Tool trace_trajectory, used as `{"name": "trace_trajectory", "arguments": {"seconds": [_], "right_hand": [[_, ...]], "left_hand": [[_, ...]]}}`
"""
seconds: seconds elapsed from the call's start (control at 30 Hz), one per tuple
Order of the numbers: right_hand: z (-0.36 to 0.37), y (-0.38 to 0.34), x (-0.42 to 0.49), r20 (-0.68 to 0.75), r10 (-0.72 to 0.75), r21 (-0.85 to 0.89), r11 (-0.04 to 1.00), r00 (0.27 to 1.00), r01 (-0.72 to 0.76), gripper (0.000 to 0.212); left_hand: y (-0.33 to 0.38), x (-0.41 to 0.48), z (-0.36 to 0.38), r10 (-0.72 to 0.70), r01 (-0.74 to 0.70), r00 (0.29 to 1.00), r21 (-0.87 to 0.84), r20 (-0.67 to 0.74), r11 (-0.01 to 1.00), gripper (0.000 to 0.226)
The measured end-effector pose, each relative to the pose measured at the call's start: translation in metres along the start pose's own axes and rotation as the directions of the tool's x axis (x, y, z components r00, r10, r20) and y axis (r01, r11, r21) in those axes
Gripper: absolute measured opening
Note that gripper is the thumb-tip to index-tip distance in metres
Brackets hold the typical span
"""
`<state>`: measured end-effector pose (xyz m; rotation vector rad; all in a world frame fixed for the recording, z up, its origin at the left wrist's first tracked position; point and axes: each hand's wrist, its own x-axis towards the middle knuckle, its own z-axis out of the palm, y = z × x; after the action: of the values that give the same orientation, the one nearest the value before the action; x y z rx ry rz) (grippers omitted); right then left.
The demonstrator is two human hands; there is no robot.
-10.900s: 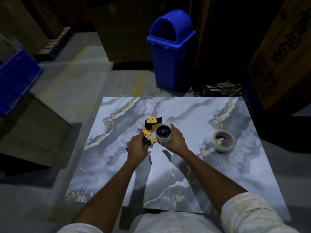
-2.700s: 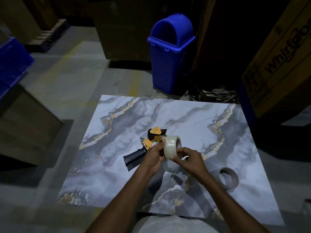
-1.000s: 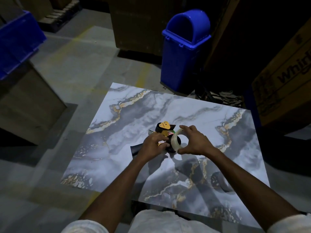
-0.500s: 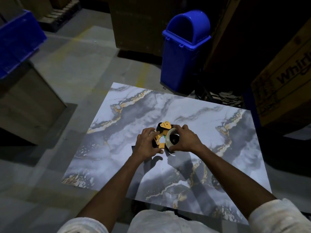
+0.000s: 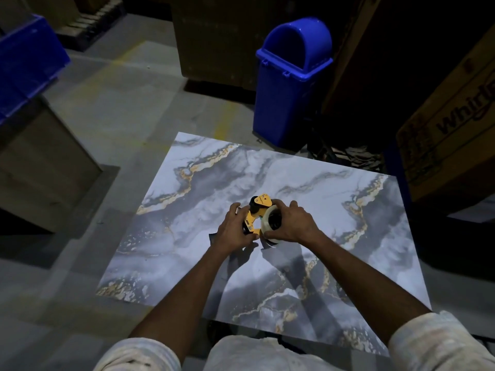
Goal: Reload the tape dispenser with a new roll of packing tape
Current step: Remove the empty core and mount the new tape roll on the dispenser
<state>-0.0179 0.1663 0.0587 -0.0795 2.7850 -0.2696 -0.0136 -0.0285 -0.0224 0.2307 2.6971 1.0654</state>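
Over the middle of the marble-patterned table [image 5: 334,199] we hold the tape dispenser [image 5: 254,214] with both hands. Its long axis runs from the near left to the far right: the dark handle end [image 5: 213,236] points toward us and to the left, mostly hidden under our left hand [image 5: 233,227], while the yellow head with its rounded tab [image 5: 263,200] points away from us. Our left hand is curled shut around the handle and the yellow frame. Our right hand [image 5: 293,222] is closed over the new tape roll [image 5: 269,223], fingers wrapped across its far side and thumb near its lower rim. The roll stands on edge against the right side of the frame, its dark core opening facing right; we cannot tell whether it is fully seated on the hub.

A second ago the roll sat just short of the frame, gripped more loosely by the right fingertips; now the hand covers it and it lies against the dispenser. A few seconds back the roll was held up in front of the dispenser, which lay on the table, and a second roll lay at the near right, where our right forearm now crosses.

Beyond the table stands a blue bin [image 5: 290,81]. At the far right a cardboard box [image 5: 450,145] carries dark lettering cut off by the frame edge, reading "Whirl".
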Motion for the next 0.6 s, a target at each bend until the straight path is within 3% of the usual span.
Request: {"name": "trace_trajectory", "arguments": {"seconds": [0.33,0.6], "right_hand": [[0.004,-0.005,0.007,-0.005,0.127,0.107,0.986,0.992,-0.125,0.097],[0.005,-0.008,0.013,-0.043,0.166,0.114,0.980,0.985,-0.160,0.100]], "left_hand": [[0.000,0.000,-0.003,0.008,-0.005,1.000,-0.082,0.029,0.997,0.089],[0.002,-0.002,-0.003,0.005,-0.005,1.000,-0.079,0.006,0.997,0.087]]}}
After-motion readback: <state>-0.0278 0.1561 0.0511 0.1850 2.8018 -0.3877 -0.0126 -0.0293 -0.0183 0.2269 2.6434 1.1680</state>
